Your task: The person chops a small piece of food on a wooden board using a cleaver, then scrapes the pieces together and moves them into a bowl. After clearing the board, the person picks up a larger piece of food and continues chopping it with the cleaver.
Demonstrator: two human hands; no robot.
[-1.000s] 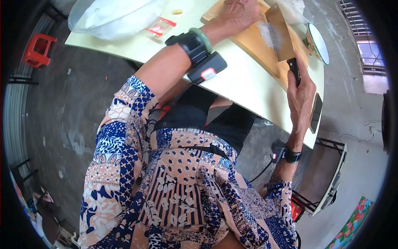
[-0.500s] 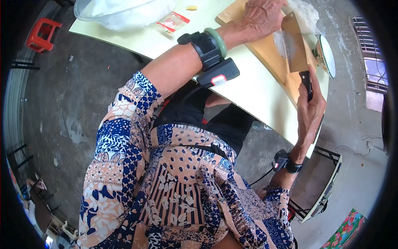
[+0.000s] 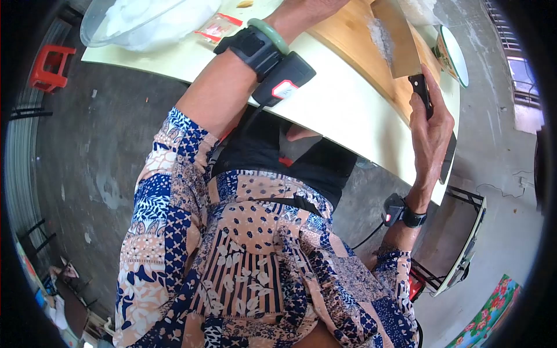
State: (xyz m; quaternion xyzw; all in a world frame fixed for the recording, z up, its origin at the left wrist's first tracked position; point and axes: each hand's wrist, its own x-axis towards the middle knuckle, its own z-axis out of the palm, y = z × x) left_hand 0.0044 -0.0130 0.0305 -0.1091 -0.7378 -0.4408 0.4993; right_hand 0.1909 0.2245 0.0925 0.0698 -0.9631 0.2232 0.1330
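My right hand [image 3: 431, 130] is closed around the black handle of a cleaver [image 3: 400, 43]. The broad blade stands over the wooden board [image 3: 342, 35], with finely cut white bits [image 3: 381, 42] beside it. At the top edge, my left hand [image 3: 322, 7] shows only in part; its fingers are outside the frame. A pale heap [image 3: 420, 10] lies past the blade, near the board's far end. Just right of the board, an enamel dish [image 3: 452, 55] sits tilted.
On the pale green table [image 3: 139, 62] are a large clear bowl [image 3: 93, 26] of white material, a red-and-white packet [image 3: 219, 26] and a small yellowish piece [image 3: 245, 3]. A red stool [image 3: 52, 68] stands at the far left. A metal-framed folding table [image 3: 473, 232] is at right.
My left hand has moved up and left, mostly out of view, away from the blade. The cleaver and my right hand have shifted slightly up and left. The view has shifted a little.
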